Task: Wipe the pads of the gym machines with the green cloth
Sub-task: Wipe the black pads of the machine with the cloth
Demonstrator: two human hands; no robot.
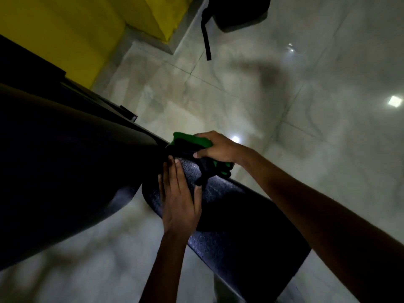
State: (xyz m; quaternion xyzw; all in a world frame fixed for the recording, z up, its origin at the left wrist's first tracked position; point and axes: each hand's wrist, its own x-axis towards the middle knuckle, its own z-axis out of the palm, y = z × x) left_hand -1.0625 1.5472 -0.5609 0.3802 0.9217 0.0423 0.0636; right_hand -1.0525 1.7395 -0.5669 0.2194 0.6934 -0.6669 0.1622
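Right hand gripping green cloth against far end of black pad, left hand flat with straight fingers on pad just beside it, pale tiled floor beyond, yellow wall farther off.

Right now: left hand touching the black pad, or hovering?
Touching. The head view shows the left hand lying flat on the textured black pad, fingers straight, no gap visible. The right hand grips the green cloth beside it.
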